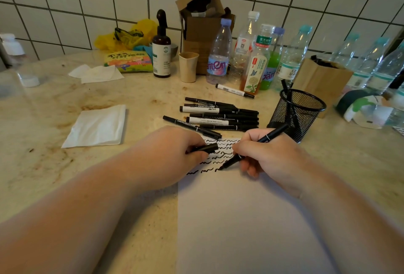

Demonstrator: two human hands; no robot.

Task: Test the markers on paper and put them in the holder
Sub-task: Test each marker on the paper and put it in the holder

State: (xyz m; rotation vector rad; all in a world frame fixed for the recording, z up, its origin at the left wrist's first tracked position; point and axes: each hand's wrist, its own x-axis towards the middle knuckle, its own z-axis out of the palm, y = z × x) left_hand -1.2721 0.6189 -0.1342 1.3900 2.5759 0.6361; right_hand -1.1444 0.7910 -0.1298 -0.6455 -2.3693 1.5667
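Right hand [269,157] pinching slim black marker [251,149], tip on white paper sheet [240,219] at frame centre, barrel slanting up-right toward black mesh holder [299,111], just beyond and nearer this hand; left hand [175,153] gripping black cap [207,148]; recapping probably next.

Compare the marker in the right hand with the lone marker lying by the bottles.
The marker in the right hand is held slanted with its bare tip on the paper; the lone marker lies flat on the counter, untouched. The held one has a black barrel; the lone one's barrel is white. The held marker's cap is off, in the left hand; the lone one looks capped. Both are slim pens.
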